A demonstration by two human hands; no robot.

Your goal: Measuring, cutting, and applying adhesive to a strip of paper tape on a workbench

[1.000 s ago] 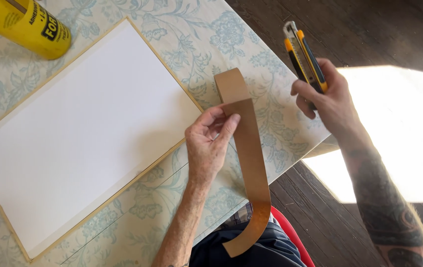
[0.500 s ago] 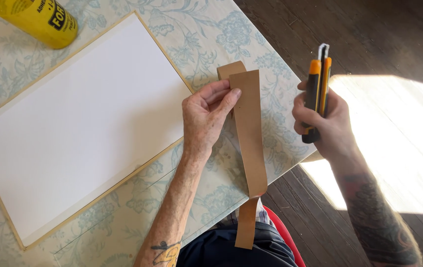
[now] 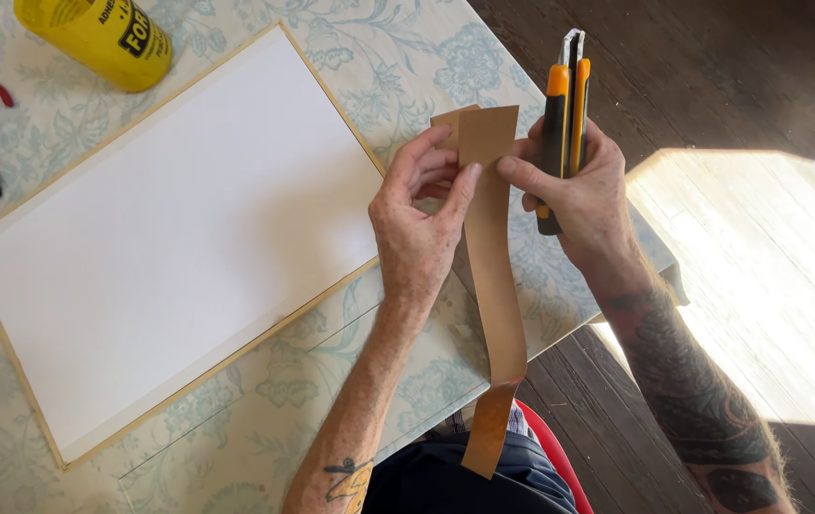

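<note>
Floral tablecloth carries a white board. Just beside its right edge, the left hand pinches the top of a brown strip. Right hand grips a knife, thumb on the strip.
</note>
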